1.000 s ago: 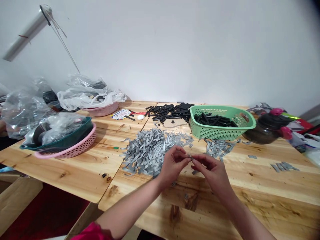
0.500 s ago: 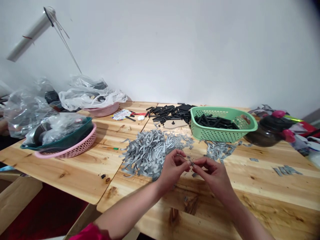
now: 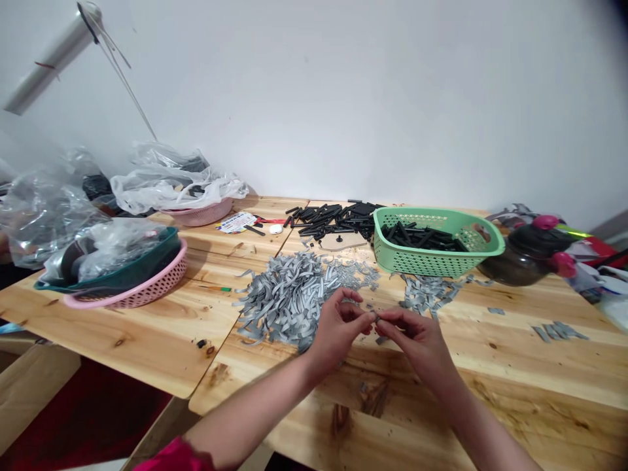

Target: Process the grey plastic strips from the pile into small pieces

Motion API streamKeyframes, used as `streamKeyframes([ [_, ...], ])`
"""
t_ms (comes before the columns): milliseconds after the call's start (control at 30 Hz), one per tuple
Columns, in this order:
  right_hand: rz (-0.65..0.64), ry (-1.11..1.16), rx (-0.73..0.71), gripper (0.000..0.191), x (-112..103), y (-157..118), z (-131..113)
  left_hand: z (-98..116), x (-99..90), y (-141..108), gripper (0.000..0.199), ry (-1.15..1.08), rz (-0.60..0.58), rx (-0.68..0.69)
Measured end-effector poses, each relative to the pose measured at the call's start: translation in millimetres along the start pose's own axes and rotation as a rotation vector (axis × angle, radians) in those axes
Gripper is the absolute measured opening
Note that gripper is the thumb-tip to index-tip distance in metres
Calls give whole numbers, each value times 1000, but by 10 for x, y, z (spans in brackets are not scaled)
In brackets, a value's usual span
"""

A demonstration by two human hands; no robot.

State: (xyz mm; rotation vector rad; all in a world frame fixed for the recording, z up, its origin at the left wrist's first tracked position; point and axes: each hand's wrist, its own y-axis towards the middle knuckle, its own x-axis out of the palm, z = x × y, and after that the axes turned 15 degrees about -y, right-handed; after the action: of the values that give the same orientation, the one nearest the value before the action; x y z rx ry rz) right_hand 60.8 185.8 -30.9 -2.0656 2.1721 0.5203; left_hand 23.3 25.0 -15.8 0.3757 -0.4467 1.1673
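Observation:
A small grey piece (image 3: 376, 316), mostly hidden by fingertips, is pinched between both hands above the table. My left hand (image 3: 343, 320) is closed on it with thumb and index finger, the other fingers curled. From the right, my right hand (image 3: 409, 330) pinches the same piece, fingertips close to those of the left. Just left of my hands lies a large heap of grey strips (image 3: 289, 297). A smaller scatter of grey strips (image 3: 429, 294) lies beyond my right hand.
A green basket (image 3: 436, 265) holds black sticks; more black sticks (image 3: 338, 219) lie beside it. Pink basket (image 3: 147, 294) and teal tray (image 3: 171, 245) hold bagged items at left. A dark round pot (image 3: 524, 258) stands at right. Several grey pieces (image 3: 559, 331) lie on the wooden table (image 3: 490, 366).
Both hands keep their pinch on the small grey piece, almost unmoved. The whole view has shifted slightly, with the surroundings a little further left and up.

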Motion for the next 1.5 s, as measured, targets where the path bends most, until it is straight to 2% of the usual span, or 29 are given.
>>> streamKeyframes([
  [133,22,-11,37,21,37,-9,-17,-6,5,-50,22,287,18,224],
  [267,26,35,78,25,42,-27,7,2,19,-92,6,542,-76,502],
  [400,46,63,52,23,30,-47,7,17,28,-93,11,559,-146,570],
  [600,71,63,8,20,31,-69,-40,21,32,-88,11,453,-155,536],
  [667,77,59,3,20,33,-74,-51,27,36,-88,9,387,-156,477],
  [833,93,12,-21,20,30,-78,-93,39,33,-45,14,7,-194,123],
  [900,92,-22,-38,21,28,-78,-108,39,23,-10,24,-137,-165,2],
  [967,88,-47,-60,22,27,-81,-116,46,13,20,34,-186,-133,-72],
  [1033,85,-49,-70,22,28,-89,-114,62,7,38,33,-155,-150,-115],
  [1200,103,-40,-30,22,33,-98,-96,84,-2,49,32,-26,-234,-121],
  [1367,70,32,13,24,45,-80,-93,63,-16,45,28,120,-189,38],
  [1500,70,19,12,22,45,-72,-100,69,-11,33,26,86,-197,40],
])
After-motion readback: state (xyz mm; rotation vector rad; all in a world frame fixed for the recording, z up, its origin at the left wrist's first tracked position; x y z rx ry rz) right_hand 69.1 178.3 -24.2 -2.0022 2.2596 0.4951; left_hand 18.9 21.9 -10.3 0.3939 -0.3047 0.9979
